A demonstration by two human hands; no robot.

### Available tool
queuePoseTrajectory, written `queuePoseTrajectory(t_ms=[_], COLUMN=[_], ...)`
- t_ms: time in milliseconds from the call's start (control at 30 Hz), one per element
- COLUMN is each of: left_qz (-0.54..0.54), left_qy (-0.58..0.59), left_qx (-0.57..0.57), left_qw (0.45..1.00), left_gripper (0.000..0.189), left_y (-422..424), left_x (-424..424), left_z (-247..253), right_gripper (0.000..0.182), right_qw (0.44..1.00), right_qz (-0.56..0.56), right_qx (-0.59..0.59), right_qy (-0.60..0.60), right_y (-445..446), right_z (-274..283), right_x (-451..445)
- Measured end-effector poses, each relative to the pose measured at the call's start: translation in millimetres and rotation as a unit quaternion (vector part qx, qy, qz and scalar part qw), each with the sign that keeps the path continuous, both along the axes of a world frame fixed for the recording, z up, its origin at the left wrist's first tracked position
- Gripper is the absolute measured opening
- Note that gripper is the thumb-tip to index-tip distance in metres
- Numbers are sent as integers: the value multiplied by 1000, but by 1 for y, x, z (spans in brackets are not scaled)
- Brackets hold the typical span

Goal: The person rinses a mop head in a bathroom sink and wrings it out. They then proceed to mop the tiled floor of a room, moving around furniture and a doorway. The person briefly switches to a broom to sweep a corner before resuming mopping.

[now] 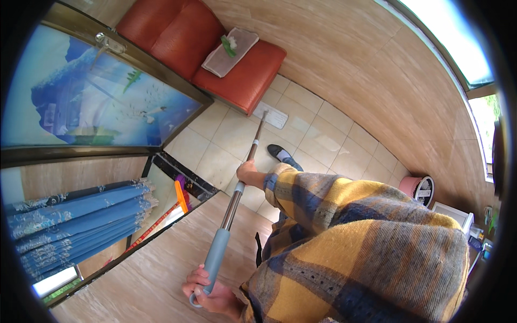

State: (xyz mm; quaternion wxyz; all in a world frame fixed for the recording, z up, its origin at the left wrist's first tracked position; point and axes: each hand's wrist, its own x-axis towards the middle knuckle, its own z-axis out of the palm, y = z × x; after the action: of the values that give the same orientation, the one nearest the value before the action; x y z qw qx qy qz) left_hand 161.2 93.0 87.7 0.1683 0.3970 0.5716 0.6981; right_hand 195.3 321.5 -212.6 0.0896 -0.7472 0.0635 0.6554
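A flat mop stretches from the lower left up to the tiled floor, its pole (231, 210) slanting across the view. My left hand (208, 288) grips the grey-blue handle sleeve near its end, beside the hanging loop. Farther down the pole, my right hand (247, 173) is closed around the metal tube just above a pale collar. The white rectangular mop head (276, 118) lies on the floor tiles, close against the front edge of a red leather-look seat (242, 80). One of my feet in a dark shoe (275, 151) stands near the pole.
On the seat lies a folded grey cloth (231, 52) with a green-and-white item (229, 45). A door with a blue picture panel (97, 101) stands left, above a blue curtain (80, 222). An orange-and-purple broom (181, 196) is beyond the threshold. A pink bin (412, 185) stands by the wall.
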Motion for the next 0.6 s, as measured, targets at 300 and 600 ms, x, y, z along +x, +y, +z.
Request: queuePoseTrajectory(t_ms=[300,600], left_qz=[25,-116], left_qy=[49,109], left_qx=[39,100], left_qw=[998,982], left_gripper=[22,32], left_y=[25,75], left_x=[-9,-12], left_z=[48,71], right_gripper=[34,30], right_qw=[961,938], right_qz=[121,26], right_qx=[246,328], right_qy=[33,108], right_y=[-46,-17], right_z=[81,105], right_x=[12,67])
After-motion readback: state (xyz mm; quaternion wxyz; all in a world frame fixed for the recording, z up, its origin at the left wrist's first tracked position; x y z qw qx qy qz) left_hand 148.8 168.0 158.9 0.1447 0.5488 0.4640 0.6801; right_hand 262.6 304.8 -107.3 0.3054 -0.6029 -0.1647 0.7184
